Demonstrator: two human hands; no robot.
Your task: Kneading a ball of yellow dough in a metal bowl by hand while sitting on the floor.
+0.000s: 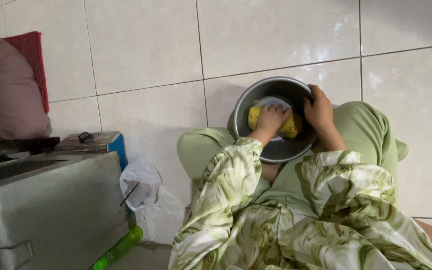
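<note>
Dough (pixel 292 128), a soft yellow lump, lies in the round steel bowl (pixel 276 150), under the left hand (pixel 271 120), whose fingers (pixel 276 111) spread flat and press on it, gripping nothing. Right hand (pixel 320 111) curls closed over the bowl's rim. Smooth metal on glossy tile (pixel 151 55) could skid if that grip slackens; sticky dough may cling to the fingertips.

Single head-worn view, looking steeply down over lap onto tiled floor (pixel 146 55). Close range: metal bowl (pixel 276 150) right of centre frame, within arm's reach. Metal box (pixel 51 210) fills lower left. No second view, so no overlap.
</note>
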